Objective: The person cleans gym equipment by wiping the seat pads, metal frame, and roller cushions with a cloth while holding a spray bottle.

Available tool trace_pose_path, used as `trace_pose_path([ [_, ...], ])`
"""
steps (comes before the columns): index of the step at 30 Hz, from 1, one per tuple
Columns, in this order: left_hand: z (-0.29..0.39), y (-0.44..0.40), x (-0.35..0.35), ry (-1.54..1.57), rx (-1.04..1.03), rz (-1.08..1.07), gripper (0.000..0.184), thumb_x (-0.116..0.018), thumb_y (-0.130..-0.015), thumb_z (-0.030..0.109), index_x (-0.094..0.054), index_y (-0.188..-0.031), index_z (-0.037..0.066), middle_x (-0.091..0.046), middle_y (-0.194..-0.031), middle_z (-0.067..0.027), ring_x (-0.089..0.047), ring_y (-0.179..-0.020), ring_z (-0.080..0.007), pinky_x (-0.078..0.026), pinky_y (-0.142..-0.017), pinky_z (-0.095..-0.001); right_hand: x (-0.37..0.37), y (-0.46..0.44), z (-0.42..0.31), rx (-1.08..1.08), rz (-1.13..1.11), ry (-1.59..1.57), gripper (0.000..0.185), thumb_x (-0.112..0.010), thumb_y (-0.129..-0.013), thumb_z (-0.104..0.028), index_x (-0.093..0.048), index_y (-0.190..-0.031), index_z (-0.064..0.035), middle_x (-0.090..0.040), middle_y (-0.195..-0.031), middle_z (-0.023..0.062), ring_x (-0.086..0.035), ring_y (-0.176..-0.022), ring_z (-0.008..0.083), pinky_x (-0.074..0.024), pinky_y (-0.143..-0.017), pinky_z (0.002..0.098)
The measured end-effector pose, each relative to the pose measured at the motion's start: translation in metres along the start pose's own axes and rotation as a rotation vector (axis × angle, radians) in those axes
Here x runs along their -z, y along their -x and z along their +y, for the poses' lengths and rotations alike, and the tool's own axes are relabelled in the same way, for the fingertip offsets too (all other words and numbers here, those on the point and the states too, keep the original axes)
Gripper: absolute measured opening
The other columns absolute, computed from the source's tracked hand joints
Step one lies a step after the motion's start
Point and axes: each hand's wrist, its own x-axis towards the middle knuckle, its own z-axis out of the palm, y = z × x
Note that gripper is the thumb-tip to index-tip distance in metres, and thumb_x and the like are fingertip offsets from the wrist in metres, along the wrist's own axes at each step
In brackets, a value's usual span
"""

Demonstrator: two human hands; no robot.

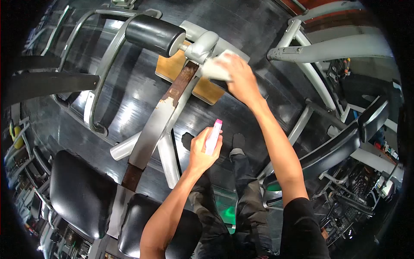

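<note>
My right hand (242, 80) is closed around a white cloth (217, 69), held against or just beside the grey metal joint (203, 46) of a gym bench; exact contact is blurred. A black padded roller (153, 35) sticks out from that joint. Lower down, my left hand (202, 151) is wrapped round a small pale pink bottle (212, 140) with a bright pink top, pointing up and away from me. Left of this hand runs the bench's grey beam (152, 129), its upper end brown and worn.
Black seat pads (82, 194) flank the beam at the lower left. Wooden foot plates (170, 67) lie under the joint. Metal frames stand at left, and another machine's grey arm (332, 47) reaches in from the right. A black padded bench (332, 149) is on my right.
</note>
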Motion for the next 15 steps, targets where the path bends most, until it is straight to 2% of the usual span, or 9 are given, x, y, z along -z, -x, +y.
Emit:
trace_pose_path([
  [1,0.002,0.000,0.001,-0.009,0.025,-0.010,0.014,-0.067,-0.085,0.001,-0.064,-0.099,-0.002,-0.069,-0.085,-0.0133,-0.070,-0.076,-0.0196,-0.052,-0.068,-0.0298,-0.006,0.000,-0.004,0.076,-0.112,0.107,0.056,-0.067,-0.070,0.004,-0.064,-0.120,-0.0214,-0.051,-0.139,0.0112,-0.047,-0.129,0.0365,-0.0412,-0.107,0.0472],
  [2,0.003,0.000,0.002,-0.014,0.049,-0.018,0.014,-0.067,-0.085,0.001,-0.064,-0.099,-0.002,-0.070,-0.086,-0.0133,-0.071,-0.077,-0.0199,-0.052,-0.069,-0.0300,-0.005,0.004,-0.005,0.036,-0.115,0.097,0.056,-0.066,-0.070,0.004,-0.064,-0.119,-0.0223,-0.052,-0.137,0.0086,-0.048,-0.128,0.0346,-0.0444,-0.105,0.0449],
  [6,-0.002,-0.001,0.000,0.009,0.023,-0.013,0.016,-0.068,-0.085,0.002,-0.064,-0.100,-0.002,-0.070,-0.088,-0.0137,-0.071,-0.079,-0.0202,-0.053,-0.070,-0.0305,0.040,0.058,0.015,-0.020,-0.232,0.117,0.062,-0.067,-0.064,0.008,-0.065,-0.118,-0.0227,-0.053,-0.137,0.0069,-0.048,-0.127,0.0334,-0.0466,-0.103,0.0421],
  [8,-0.007,0.000,-0.003,0.015,-0.049,0.037,0.012,-0.067,-0.087,0.002,-0.066,-0.099,0.000,-0.069,-0.082,-0.0078,-0.064,-0.071,-0.0104,-0.050,-0.065,-0.0266,0.064,0.093,0.026,-0.065,-0.258,0.140,0.066,-0.064,-0.061,0.012,-0.065,-0.118,-0.0218,-0.054,-0.135,0.0075,-0.049,-0.126,0.0339,-0.0463,-0.104,0.0421],
  [9,-0.007,-0.001,-0.004,0.021,-0.055,0.037,0.012,-0.067,-0.087,0.002,-0.066,-0.099,0.000,-0.069,-0.082,-0.0078,-0.064,-0.071,-0.0104,-0.050,-0.065,-0.0266,0.074,0.106,0.033,-0.108,-0.264,0.129,0.068,-0.062,-0.060,0.014,-0.066,-0.117,-0.0210,-0.055,-0.134,0.0084,-0.050,-0.125,0.0343,-0.0459,-0.104,0.0424],
  [11,-0.007,0.003,-0.006,0.016,-0.074,0.009,0.013,-0.068,-0.086,0.002,-0.066,-0.099,0.000,-0.070,-0.085,-0.0089,-0.067,-0.076,-0.0124,-0.052,-0.070,-0.0274,0.081,0.128,0.051,-0.282,-0.189,-0.010,0.067,-0.057,-0.060,0.016,-0.065,-0.118,-0.0171,-0.057,-0.130,0.0110,-0.050,-0.125,0.0345,-0.0445,-0.105,0.0412],
  [12,-0.003,0.004,-0.006,0.028,-0.024,-0.013,0.014,-0.068,-0.086,0.001,-0.066,-0.100,0.000,-0.070,-0.086,-0.0091,-0.067,-0.077,-0.0129,-0.052,-0.071,-0.0274,0.084,0.127,0.059,-0.336,-0.107,-0.141,0.065,-0.054,-0.063,0.017,-0.064,-0.120,-0.0126,-0.058,-0.129,0.0138,-0.051,-0.125,0.0346,-0.0418,-0.107,0.0396],
  [13,-0.003,0.004,-0.007,0.025,-0.022,-0.012,0.014,-0.068,-0.086,0.001,-0.066,-0.100,0.000,-0.070,-0.086,-0.0091,-0.067,-0.077,-0.0129,-0.052,-0.071,-0.0274,0.084,0.127,0.064,-0.482,-0.011,-0.266,0.061,-0.053,-0.069,0.017,-0.062,-0.123,-0.0084,-0.057,-0.131,0.0147,-0.052,-0.126,0.0339,-0.0395,-0.109,0.0388],
  [15,-0.005,0.005,-0.007,0.037,-0.010,-0.019,0.014,-0.067,-0.086,0.001,-0.066,-0.100,0.000,-0.070,-0.086,-0.0092,-0.068,-0.077,-0.0135,-0.052,-0.071,-0.0273,0.076,0.114,0.069,-0.566,0.204,-0.375,0.059,-0.052,-0.073,0.016,-0.059,-0.127,-0.0059,-0.056,-0.133,0.0145,-0.053,-0.128,0.0327,-0.0382,-0.110,0.0382],
])
